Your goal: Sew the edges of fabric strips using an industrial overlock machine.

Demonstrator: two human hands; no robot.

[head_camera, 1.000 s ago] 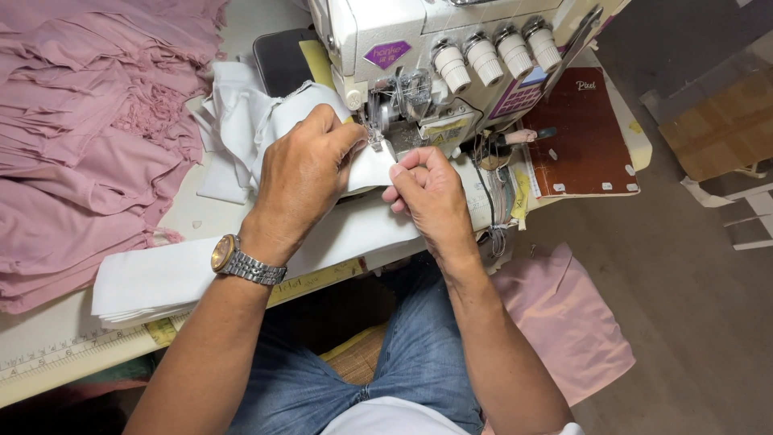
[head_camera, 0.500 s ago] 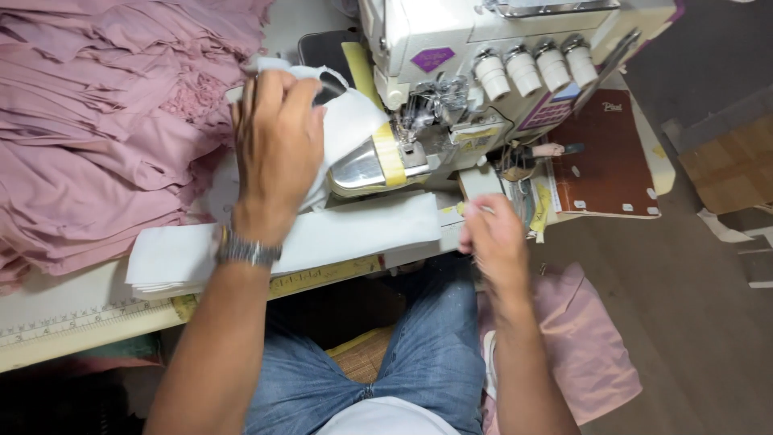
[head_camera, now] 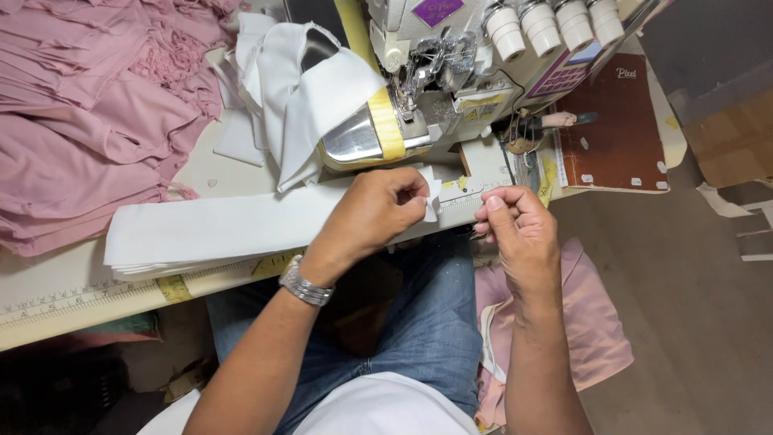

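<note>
L hand (head_camera: 374, 213) grip pinches white fabric strip (head_camera: 217, 229) end; R hand (head_camera: 515, 225) grip clenched, contents unclear.

Sewing machine (head_camera: 451, 89) body cut off at 12 o'clock edge. Pink fabric pile (head_camera: 88, 113) runs off at 9 o'clock. Right hand (head_camera: 515, 229) fingertip contents too small to tell.

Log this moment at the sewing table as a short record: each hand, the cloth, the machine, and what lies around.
Left hand: grips the near end of the white fabric strip between its fingers; wristwatch on the wrist.
Right hand: fingers pinched together beside the strip's end, apart from the left hand; whether anything is held cannot be told.
Sewing machine: white, with white thread spools on top.
White fabric pile: draped left of the machine.
Pink fabric heap: far left of the table.
Table edge: bears a ruler scale.
</note>
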